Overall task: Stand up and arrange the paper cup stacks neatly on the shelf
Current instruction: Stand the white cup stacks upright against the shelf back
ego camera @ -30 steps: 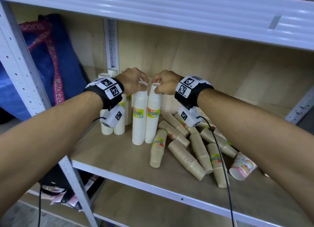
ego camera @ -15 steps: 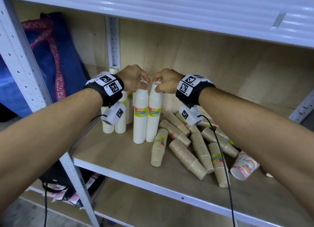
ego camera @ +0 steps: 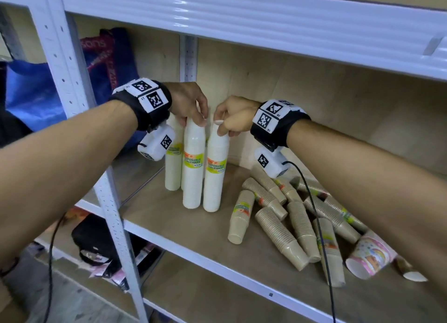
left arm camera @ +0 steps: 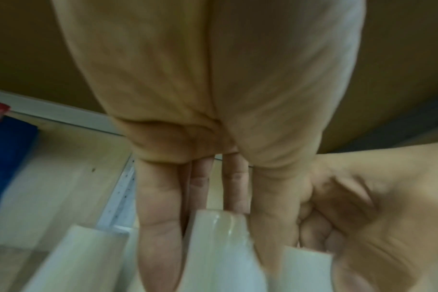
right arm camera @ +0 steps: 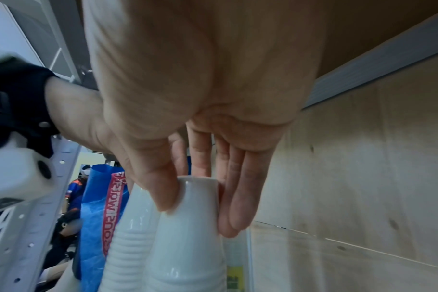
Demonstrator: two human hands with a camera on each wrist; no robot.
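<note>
Two tall white cup stacks stand upright side by side on the wooden shelf [ego camera: 174, 223]. My left hand [ego camera: 193, 109] grips the top of the left white stack [ego camera: 192, 167], seen close in the left wrist view [left arm camera: 220, 247]. My right hand [ego camera: 229, 123] pinches the top of the right white stack [ego camera: 216, 170] between thumb and fingers [right arm camera: 240, 197]; that stack's top [right arm camera: 195, 207] shows in the right wrist view. More white stacks [ego camera: 173, 167] stand behind them. Several brown cup stacks [ego camera: 280, 235] lie tumbled to the right, one of them [ego camera: 240, 216] leaning nearly upright.
A colourful printed cup [ego camera: 370, 257] lies on its side at the right. A white perforated upright post [ego camera: 79, 119] stands at the shelf's left front. A blue bag [ego camera: 36, 92] hangs beyond it. The shelf above [ego camera: 242, 15] is low over my hands. A cable [ego camera: 319, 226] trails from my right wrist.
Both hands keep their hold on the tops of the two white stacks. The pair has shifted slightly left, closer to the white stacks behind, and the camera has moved in.
</note>
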